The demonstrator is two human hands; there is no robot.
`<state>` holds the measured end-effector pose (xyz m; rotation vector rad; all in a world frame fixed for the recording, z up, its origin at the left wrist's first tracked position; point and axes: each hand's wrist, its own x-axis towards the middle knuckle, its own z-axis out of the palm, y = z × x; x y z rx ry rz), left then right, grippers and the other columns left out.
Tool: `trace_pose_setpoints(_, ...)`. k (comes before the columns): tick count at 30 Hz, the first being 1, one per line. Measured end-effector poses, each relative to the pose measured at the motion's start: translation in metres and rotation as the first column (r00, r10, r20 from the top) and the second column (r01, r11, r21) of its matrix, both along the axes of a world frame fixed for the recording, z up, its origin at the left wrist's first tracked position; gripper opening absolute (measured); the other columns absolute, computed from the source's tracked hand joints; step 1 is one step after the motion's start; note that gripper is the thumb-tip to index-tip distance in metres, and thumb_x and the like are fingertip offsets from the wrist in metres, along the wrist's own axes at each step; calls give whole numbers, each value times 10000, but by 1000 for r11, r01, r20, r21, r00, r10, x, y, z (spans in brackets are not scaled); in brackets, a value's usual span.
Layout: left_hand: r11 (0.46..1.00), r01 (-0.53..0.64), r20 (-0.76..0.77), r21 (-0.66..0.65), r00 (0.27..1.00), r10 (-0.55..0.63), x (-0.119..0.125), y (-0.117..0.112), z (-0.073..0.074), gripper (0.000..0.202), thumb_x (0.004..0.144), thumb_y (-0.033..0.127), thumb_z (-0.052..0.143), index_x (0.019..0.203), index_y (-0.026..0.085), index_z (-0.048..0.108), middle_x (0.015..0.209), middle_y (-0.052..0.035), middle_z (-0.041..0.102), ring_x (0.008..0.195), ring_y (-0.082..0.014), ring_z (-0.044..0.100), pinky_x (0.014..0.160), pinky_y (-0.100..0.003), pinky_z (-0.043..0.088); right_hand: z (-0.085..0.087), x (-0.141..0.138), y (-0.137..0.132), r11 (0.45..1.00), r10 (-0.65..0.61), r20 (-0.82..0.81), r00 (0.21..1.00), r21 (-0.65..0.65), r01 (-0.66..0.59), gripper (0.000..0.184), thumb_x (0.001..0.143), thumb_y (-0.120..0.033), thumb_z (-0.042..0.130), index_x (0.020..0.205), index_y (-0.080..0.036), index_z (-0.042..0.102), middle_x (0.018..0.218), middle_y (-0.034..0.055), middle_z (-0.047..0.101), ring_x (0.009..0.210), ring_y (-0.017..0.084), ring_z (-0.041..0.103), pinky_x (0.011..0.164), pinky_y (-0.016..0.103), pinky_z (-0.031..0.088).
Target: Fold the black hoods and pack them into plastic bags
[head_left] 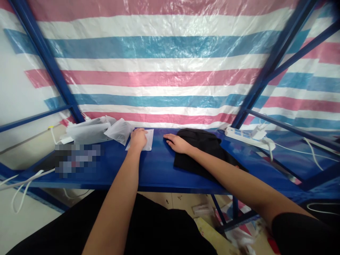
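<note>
My left hand (138,139) lies palm down on a small, flat translucent plastic bag (149,141) on the blue tabletop. Its fingers are apart and rest on the bag without gripping it. My right hand (177,142) is laid flat with fingers stretched to the left, its fingertips over the bare blue surface. Beneath and beside that hand and wrist spreads a folded black cloth item (199,136), which looks like a garment; my forearm crosses over it and hides part of it.
More translucent plastic bags (89,131) are heaped at the back left. A white power strip (249,138) with plugs and cables sits at the right. Blue metal posts (255,83) frame the blue table (159,173), with a striped plastic sheet (159,63) behind. Loose white cables (25,193) hang at the left.
</note>
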<state>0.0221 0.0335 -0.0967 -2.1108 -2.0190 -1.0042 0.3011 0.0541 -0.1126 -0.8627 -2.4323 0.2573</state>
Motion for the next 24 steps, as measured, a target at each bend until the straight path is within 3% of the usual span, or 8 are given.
trace_pose_setpoints(3, 946, -139, 162, 294, 982, 94, -3, -14, 17, 327, 929, 116, 624, 1171, 231, 812, 1511, -162, 651, 1493, -425, 502, 1264, -663, 353, 1, 0, -1, 1000, 8, 6, 1000, -3, -8, 452, 1067, -212, 545, 1489, -187, 705, 1543, 145, 689, 1454, 314, 650, 1282, 526, 489)
trace_pose_setpoints(5, 833, -322, 350, 450, 922, 168, -10, -24, 27, 397, 954, 142, 618, 1329, 226, 719, 1599, -183, 549, 1581, -445, 391, 1274, -715, 311, 1, 1, -1, 1000, 11, 12, 1000, -4, -11, 454, 1066, -218, 553, 1495, -200, 701, 1545, 136, 689, 1458, 311, 646, 1285, 528, 485)
trace_pose_setpoints(9, 602, -729, 768, 325, 575, 283, -34, -28, 30, 738, 945, 187, 663, 1618, 209, 362, 1699, -245, 348, 1648, -461, 271, 1275, -745, 302, 1, 1, -1, 1000, 8, 16, 1000, -6, -8, 453, 1062, -224, 568, 1495, -197, 697, 1542, 145, 689, 1448, 315, 652, 1284, 537, 481)
trace_pose_setpoints(12, 682, -726, 928, 89, 309, 208, -52, -15, 20, 635, 973, 184, 610, 1558, 175, 365, 1619, -260, 443, 1540, -411, 481, 1240, -638, 430, 0, 1, 0, 1000, 12, 15, 1000, -6, -12, 447, 1064, -231, 570, 1491, -193, 697, 1534, 147, 693, 1440, 306, 657, 1277, 519, 489)
trace_pose_setpoints(14, 724, -685, 966, 84, 234, 109, -59, -6, 13, 377, 1009, 186, 553, 1384, 167, 529, 1445, -205, 620, 1367, -334, 650, 1182, -523, 516, 0, 1, 0, 1000, 18, 16, 1000, -6, -17, 443, 1067, -236, 565, 1486, -181, 697, 1529, 155, 694, 1440, 303, 656, 1276, 506, 490)
trace_pose_setpoints(16, 696, -700, 970, 159, 242, 22, -61, 0, 11, 194, 1015, 210, 563, 1195, 183, 630, 1263, -142, 721, 1227, -285, 722, 1126, -449, 557, 1, 1, -1, 1000, 20, 25, 999, -5, -20, 443, 1071, -237, 556, 1486, -169, 693, 1532, 163, 689, 1447, 309, 650, 1278, 507, 487)
trace_pose_setpoints(20, 639, -668, 909, 381, 397, -126, -54, 2, 17, 162, 988, 287, 656, 1118, 195, 683, 1128, -89, 763, 1130, -260, 749, 1070, -403, 579, 1, 1, -2, 1000, 16, 28, 999, -8, -16, 444, 1069, -238, 550, 1487, -176, 687, 1528, 165, 688, 1449, 319, 645, 1280, 528, 481)
trace_pose_setpoints(24, 714, -423, 807, 558, 477, -348, -35, 6, 25, 258, 968, 405, 732, 1120, 201, 690, 1104, -65, 774, 1102, -239, 751, 1042, -378, 587, 1, -1, -4, 999, -8, -98, 995, -44, 4, 523, 1078, -321, 573, 1575, -161, 600, 1559, 206, 645, 1430, 340, 651, 1263, 563, 488)
